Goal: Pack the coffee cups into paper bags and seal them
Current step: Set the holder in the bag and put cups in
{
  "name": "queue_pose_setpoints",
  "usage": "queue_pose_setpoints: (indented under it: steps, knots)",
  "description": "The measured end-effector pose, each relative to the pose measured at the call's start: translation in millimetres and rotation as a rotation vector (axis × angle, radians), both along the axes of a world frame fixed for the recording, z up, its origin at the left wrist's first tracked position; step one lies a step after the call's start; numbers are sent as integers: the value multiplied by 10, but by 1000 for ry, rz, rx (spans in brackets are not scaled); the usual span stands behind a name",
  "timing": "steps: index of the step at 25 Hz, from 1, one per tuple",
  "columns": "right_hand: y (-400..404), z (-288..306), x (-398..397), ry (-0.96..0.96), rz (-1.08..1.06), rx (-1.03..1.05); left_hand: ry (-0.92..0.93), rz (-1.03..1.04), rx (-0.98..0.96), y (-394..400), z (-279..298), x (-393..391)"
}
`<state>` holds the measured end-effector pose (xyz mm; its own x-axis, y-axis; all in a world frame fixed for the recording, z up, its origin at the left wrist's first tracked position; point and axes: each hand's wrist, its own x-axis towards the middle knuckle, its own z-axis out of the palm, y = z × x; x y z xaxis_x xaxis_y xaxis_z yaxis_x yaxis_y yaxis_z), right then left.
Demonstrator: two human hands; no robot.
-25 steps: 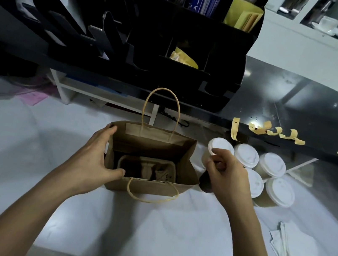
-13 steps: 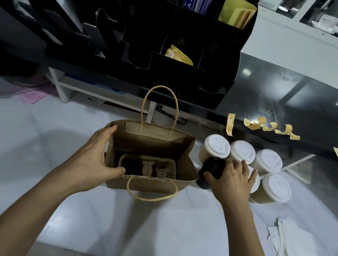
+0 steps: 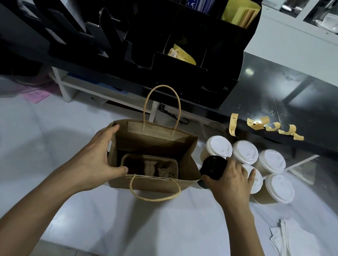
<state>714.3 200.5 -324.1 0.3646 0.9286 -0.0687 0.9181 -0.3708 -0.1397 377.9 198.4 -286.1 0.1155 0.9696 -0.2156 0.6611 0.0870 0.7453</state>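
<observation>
The right hand (image 3: 231,182) grips the black-lidded cup (image 3: 212,167): thumb on the cup's near side, fingers curled over the far side of the lid. The cup protrudes from the hand toward the paper bag (image 3: 154,158), its long axis tilted, lid facing up and toward the bag. The cup's lower body is mostly hidden behind the bag's right wall; whether its base touches the white counter (image 3: 147,230) cannot be determined.

The left hand (image 3: 96,160) holds the bag's left wall: thumb pressed on the near top edge, fingers wrapped round the far left corner. The bag stands upright with its mouth open. One rope handle stands up at the far side; the other droops over the near face. A brown cup carrier (image 3: 150,165) lies at the bottom of the bag.

Just right of the bag, white-lidded cups (image 3: 246,152) stand upright in a cluster, partly behind the right hand. Farther right of the bag, near the counter edge, lies a stack of white napkins (image 3: 297,250). Beyond the bag and to its right, yellow sticker strips (image 3: 270,127) hang from the edge of a dark shelf (image 3: 301,98). A black organizer (image 3: 177,40) rises behind the bag.
</observation>
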Motion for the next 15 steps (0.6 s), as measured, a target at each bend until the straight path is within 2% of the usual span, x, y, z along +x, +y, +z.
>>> queue_pose_setpoints:
  steps: [5, 9, 15]
  knots:
    - [-49, 337, -44, 151, -13, 84, -10, -1, -2, 17, 3, 5]
    - [-94, 660, -55, 375, 0, 250, -9, -14, -7, 34, 2, -1]
    - [-129, 1013, -130, 486, 55, 496, -12, -15, -27, 72, 15, 2]
